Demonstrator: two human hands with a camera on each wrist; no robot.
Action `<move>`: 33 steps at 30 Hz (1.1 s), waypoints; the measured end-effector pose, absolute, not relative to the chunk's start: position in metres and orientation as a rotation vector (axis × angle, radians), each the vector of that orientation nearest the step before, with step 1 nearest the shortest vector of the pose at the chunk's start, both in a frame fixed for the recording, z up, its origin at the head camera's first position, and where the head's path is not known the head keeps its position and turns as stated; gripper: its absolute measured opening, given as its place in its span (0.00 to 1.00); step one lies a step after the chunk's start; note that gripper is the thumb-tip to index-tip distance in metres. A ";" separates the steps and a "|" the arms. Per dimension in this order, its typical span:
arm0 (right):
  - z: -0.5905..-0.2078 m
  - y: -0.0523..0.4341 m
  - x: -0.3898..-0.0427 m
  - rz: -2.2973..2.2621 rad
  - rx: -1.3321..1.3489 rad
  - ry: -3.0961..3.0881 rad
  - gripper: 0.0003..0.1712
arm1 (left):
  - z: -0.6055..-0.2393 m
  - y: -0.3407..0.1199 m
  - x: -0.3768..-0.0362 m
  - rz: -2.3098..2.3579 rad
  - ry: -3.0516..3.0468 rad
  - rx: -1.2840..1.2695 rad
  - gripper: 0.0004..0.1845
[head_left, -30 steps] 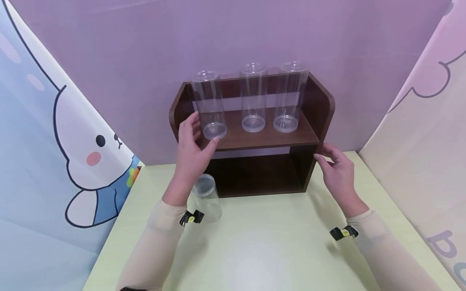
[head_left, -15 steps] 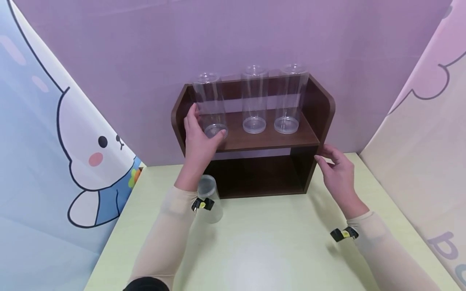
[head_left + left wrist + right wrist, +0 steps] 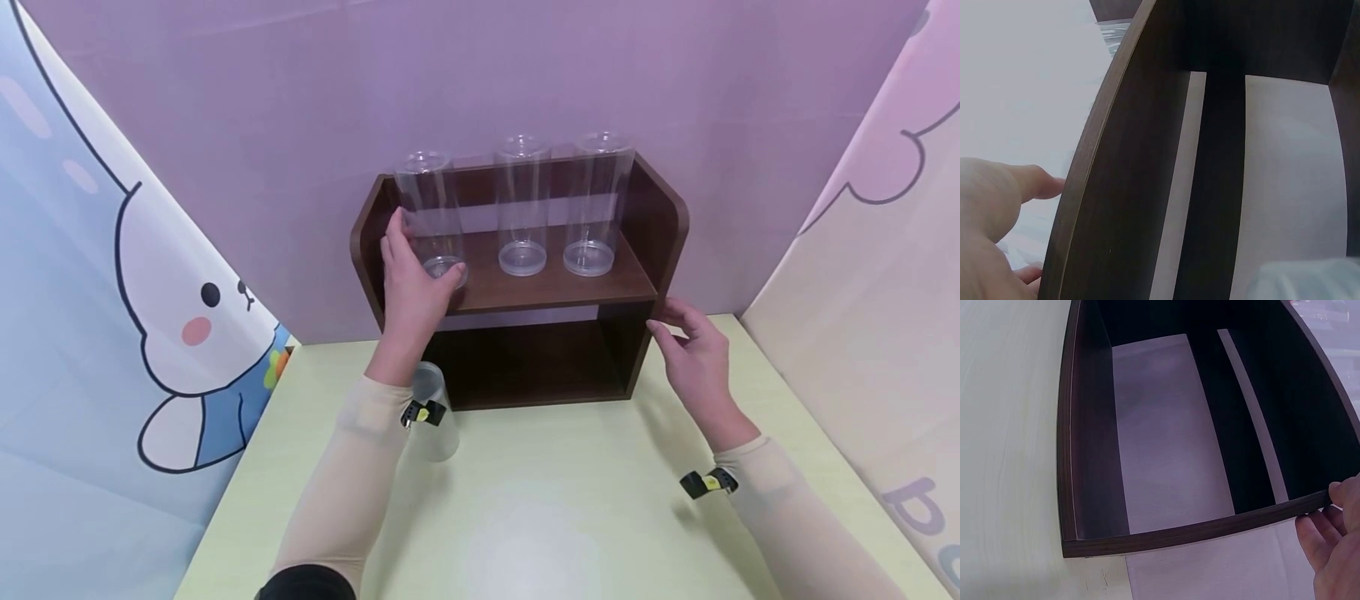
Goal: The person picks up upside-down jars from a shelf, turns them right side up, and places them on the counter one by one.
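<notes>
A dark brown two-tier wooden shelf (image 3: 547, 296) stands on the table. Three tall clear plastic jars are on its upper tier: a left jar (image 3: 432, 204), a middle jar (image 3: 522, 200) and a right jar (image 3: 597, 200). My left hand (image 3: 416, 287) holds the left jar low down, thumb across the front of its base and fingers at its left side. In the left wrist view the thumb (image 3: 1041, 181) lies by the shelf's front edge. My right hand (image 3: 696, 342) pinches the shelf's right side panel (image 3: 1210, 528), thumb and fingers on opposite faces.
Another clear jar (image 3: 442, 437) stands on the pale table (image 3: 540, 500) in front of the shelf's lower left, partly behind my left wrist. Behind the shelf hangs a purple backdrop (image 3: 480, 75); printed cloth panels (image 3: 202, 250) close off both sides.
My left hand has moved right and slightly up, and its thumb now crosses the left jar's base. The right hand keeps its place on the shelf.
</notes>
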State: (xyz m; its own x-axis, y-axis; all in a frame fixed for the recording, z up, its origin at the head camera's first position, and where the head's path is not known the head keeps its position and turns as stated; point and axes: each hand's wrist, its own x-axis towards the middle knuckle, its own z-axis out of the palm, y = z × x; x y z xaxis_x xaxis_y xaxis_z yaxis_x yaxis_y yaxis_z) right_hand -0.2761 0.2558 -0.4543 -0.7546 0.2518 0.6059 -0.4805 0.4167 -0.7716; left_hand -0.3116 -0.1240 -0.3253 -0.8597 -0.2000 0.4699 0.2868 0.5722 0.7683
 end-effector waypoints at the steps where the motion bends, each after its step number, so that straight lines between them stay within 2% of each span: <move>1: -0.454 0.256 -0.276 1.391 0.194 -2.000 0.16 | -0.325 -0.124 -0.312 -1.245 -2.291 -0.065 0.63; 10: -0.453 0.255 -0.275 1.392 0.208 -2.003 0.16 | -0.325 -0.124 -0.311 -1.242 -2.293 -0.062 0.61; 17: -0.453 0.256 -0.275 1.342 0.211 -2.017 0.16 | -0.322 -0.126 -0.303 -1.269 -2.233 -0.186 0.61; 33: -0.453 0.256 -0.275 1.334 0.205 -2.019 0.17 | -0.324 -0.127 -0.258 -1.508 -2.179 -0.436 0.58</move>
State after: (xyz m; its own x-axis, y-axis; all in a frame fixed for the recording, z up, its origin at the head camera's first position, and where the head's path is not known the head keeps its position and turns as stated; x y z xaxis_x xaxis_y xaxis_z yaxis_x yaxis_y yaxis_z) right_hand -0.2751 0.2560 -0.4528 -0.7443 0.2360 0.6247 -0.4822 0.4574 -0.7472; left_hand -0.2585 -0.1274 -0.3239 -0.8478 0.0027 0.5303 0.4973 0.3514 0.7933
